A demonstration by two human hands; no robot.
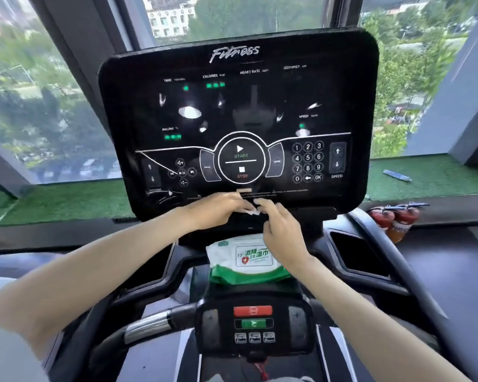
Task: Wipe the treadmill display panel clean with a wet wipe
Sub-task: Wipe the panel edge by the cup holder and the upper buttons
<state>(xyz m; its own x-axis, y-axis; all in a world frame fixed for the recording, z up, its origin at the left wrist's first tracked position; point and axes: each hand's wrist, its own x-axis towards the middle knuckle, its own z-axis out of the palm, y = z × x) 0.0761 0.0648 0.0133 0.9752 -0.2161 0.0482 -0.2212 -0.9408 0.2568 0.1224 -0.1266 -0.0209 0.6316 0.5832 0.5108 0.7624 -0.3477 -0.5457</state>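
Observation:
The black treadmill display panel (238,114) fills the upper middle, with a round START/STOP dial, a number pad and green lit digits. Just below its bottom edge my left hand (215,212) and my right hand (280,230) meet, fingertips pinching a small folded white wet wipe (253,212) between them. Most of the wipe is hidden by the fingers. A green and white wet wipe pack (246,260) lies on the console shelf under my right wrist.
A lower control pod (253,325) with a red stop button and a green start button sits near me between the handlebars. Red fire extinguishers (396,221) stand at the right. Green turf and windows lie behind the panel.

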